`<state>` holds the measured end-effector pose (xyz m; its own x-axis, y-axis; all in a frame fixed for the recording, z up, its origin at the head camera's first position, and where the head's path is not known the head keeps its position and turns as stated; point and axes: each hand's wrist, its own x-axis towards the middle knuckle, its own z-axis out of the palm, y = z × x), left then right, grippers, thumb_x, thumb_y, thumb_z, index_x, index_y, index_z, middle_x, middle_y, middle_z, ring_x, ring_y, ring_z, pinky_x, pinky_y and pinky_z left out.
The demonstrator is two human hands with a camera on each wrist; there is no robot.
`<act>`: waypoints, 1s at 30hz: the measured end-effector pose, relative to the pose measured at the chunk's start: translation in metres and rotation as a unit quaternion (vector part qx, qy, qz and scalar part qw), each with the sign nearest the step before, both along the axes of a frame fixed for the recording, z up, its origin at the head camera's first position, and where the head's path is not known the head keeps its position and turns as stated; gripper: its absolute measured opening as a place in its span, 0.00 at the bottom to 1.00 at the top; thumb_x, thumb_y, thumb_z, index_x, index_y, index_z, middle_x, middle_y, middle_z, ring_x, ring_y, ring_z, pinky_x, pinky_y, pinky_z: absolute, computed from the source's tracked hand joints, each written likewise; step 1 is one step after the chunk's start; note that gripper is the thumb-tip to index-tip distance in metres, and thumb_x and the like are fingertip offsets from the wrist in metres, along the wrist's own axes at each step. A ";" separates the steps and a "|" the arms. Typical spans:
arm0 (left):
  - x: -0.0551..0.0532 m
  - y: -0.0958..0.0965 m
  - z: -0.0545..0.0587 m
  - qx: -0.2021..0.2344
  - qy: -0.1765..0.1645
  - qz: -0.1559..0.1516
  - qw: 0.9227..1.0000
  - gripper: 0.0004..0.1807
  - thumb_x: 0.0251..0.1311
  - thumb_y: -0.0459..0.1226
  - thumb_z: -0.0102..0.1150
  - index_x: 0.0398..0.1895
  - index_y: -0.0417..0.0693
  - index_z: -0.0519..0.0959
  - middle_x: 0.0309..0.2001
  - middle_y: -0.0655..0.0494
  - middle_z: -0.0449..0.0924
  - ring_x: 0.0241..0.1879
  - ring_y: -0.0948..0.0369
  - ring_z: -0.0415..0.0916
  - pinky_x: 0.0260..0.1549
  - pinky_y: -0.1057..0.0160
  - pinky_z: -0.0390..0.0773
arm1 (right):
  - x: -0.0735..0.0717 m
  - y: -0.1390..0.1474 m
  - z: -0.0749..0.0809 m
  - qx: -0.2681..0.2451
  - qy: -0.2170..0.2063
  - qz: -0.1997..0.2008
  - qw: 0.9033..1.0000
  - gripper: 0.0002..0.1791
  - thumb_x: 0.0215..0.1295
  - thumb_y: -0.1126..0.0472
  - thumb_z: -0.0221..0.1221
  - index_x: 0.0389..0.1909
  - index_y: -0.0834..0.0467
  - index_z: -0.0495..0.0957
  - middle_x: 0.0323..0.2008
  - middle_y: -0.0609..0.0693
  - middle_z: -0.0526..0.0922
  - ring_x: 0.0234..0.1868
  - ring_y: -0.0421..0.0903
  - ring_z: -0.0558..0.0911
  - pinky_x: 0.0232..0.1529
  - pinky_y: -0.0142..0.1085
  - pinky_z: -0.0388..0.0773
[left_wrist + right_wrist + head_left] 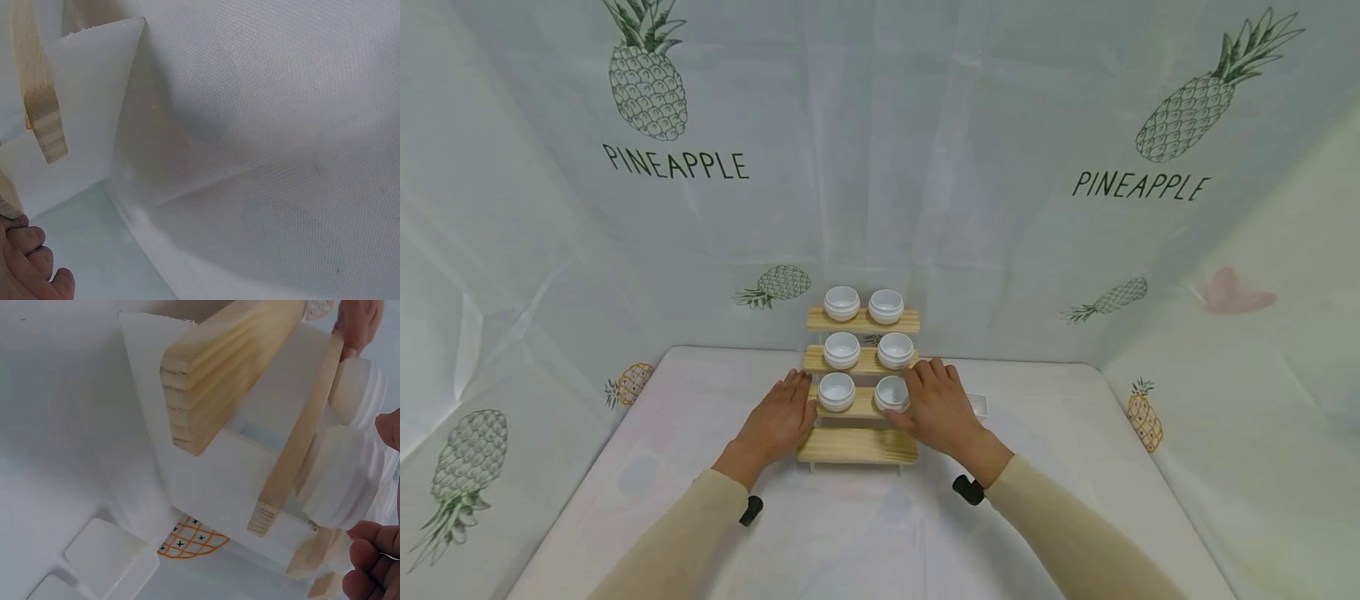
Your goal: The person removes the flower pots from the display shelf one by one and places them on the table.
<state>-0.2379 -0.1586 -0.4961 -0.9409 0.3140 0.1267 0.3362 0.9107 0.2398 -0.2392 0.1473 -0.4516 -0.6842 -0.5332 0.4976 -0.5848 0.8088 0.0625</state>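
Observation:
A tiered display stand with pale wooden boards (859,447) and white side panels (94,87) stands on the table. Pairs of small white bowls sit on its upper three boards; the lowest board carries none. My right hand (942,407) grips the right bowl (891,392) of the second board from the front, thumb at its front and fingers on its right side. The right wrist view shows this bowl (344,478) between thumb and fingers, on the board. At the stand's left edge, my left hand (781,418) has its fingers extended against that board's end, beside the left bowl (837,392).
White rectangular pieces (112,556) lie on the table right of the stand, and one piece (978,405) shows partly behind the right hand. Behind the stand hangs a pale cloth (925,208) printed with pineapples. The white table (722,567) extends around the stand.

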 end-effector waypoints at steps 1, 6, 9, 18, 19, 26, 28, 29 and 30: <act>0.000 0.000 0.000 0.000 0.000 0.000 1.000 0.35 0.85 0.47 0.31 0.81 0.29 0.56 0.82 0.35 0.56 0.83 0.43 0.51 0.82 0.44 0.55 | 0.000 -0.001 0.000 0.001 0.000 -0.001 1.000 0.37 0.62 0.33 0.69 0.55 0.61 0.79 0.43 0.55 0.79 0.44 0.55 0.73 0.44 0.48 0.72; -0.001 0.000 -0.002 -0.001 0.003 0.000 1.000 0.35 0.85 0.47 0.32 0.81 0.30 0.56 0.81 0.35 0.57 0.83 0.43 0.51 0.82 0.44 0.55 | 0.001 -0.003 -0.001 0.012 -0.009 -0.012 1.000 0.36 0.66 0.33 0.67 0.55 0.62 0.79 0.43 0.55 0.78 0.44 0.55 0.73 0.44 0.48 0.72; -0.002 -0.001 -0.003 -0.001 0.000 0.001 1.000 0.35 0.85 0.48 0.31 0.81 0.30 0.56 0.82 0.36 0.56 0.83 0.43 0.50 0.82 0.44 0.55 | 0.001 -0.003 -0.003 0.012 -0.004 -0.013 1.000 0.36 0.65 0.33 0.67 0.54 0.62 0.79 0.42 0.55 0.78 0.43 0.55 0.73 0.43 0.48 0.72; -0.001 -0.002 -0.004 -0.003 0.004 0.003 1.000 0.35 0.84 0.47 0.31 0.81 0.30 0.57 0.81 0.35 0.57 0.83 0.42 0.51 0.82 0.43 0.56 | 0.001 -0.006 -0.006 0.014 0.013 -0.018 1.000 0.36 0.64 0.33 0.68 0.49 0.63 0.79 0.40 0.56 0.78 0.41 0.55 0.74 0.41 0.47 0.72; -0.001 -0.001 -0.004 -0.004 0.003 0.004 1.000 0.35 0.84 0.47 0.30 0.81 0.30 0.56 0.82 0.35 0.57 0.83 0.43 0.50 0.82 0.44 0.55 | 0.001 -0.006 -0.006 0.014 0.014 -0.018 1.000 0.35 0.64 0.33 0.68 0.48 0.63 0.79 0.39 0.56 0.78 0.41 0.56 0.74 0.40 0.47 0.72; 0.001 -0.001 -0.002 0.002 0.000 0.003 1.000 0.35 0.85 0.48 0.30 0.81 0.30 0.56 0.82 0.35 0.56 0.84 0.43 0.50 0.83 0.45 0.54 | 0.006 -0.006 -0.004 0.022 0.013 -0.025 0.999 0.33 0.63 0.33 0.68 0.43 0.60 0.79 0.35 0.53 0.75 0.38 0.52 0.70 0.37 0.43 0.67; 0.002 -0.001 -0.001 0.007 0.001 0.000 1.000 0.35 0.85 0.47 0.31 0.81 0.30 0.56 0.82 0.35 0.56 0.83 0.43 0.50 0.82 0.44 0.55 | 0.007 -0.005 -0.002 0.017 0.007 -0.026 1.000 0.32 0.62 0.33 0.68 0.43 0.60 0.79 0.35 0.52 0.74 0.38 0.52 0.70 0.38 0.42 0.67; 0.002 -0.001 -0.001 0.007 0.001 -0.001 1.000 0.35 0.85 0.47 0.30 0.81 0.30 0.56 0.82 0.35 0.56 0.83 0.43 0.50 0.82 0.44 0.55 | 0.007 -0.005 -0.002 0.015 0.006 -0.026 1.000 0.32 0.62 0.33 0.68 0.44 0.60 0.80 0.35 0.52 0.74 0.38 0.52 0.70 0.38 0.42 0.67; 0.001 -0.001 -0.001 0.005 0.001 -0.001 1.000 0.35 0.85 0.47 0.30 0.81 0.30 0.56 0.82 0.35 0.56 0.83 0.43 0.50 0.82 0.44 0.55 | 0.007 -0.004 -0.001 0.013 0.003 -0.027 1.000 0.32 0.61 0.33 0.69 0.44 0.60 0.80 0.35 0.52 0.75 0.38 0.52 0.70 0.38 0.42 0.67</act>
<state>-0.2366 -0.1596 -0.4968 -0.9401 0.3147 0.1311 0.3385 0.9077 0.2482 -0.2320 0.1428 -0.4525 -0.7090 -0.5085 0.4886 -0.5397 0.8372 0.0883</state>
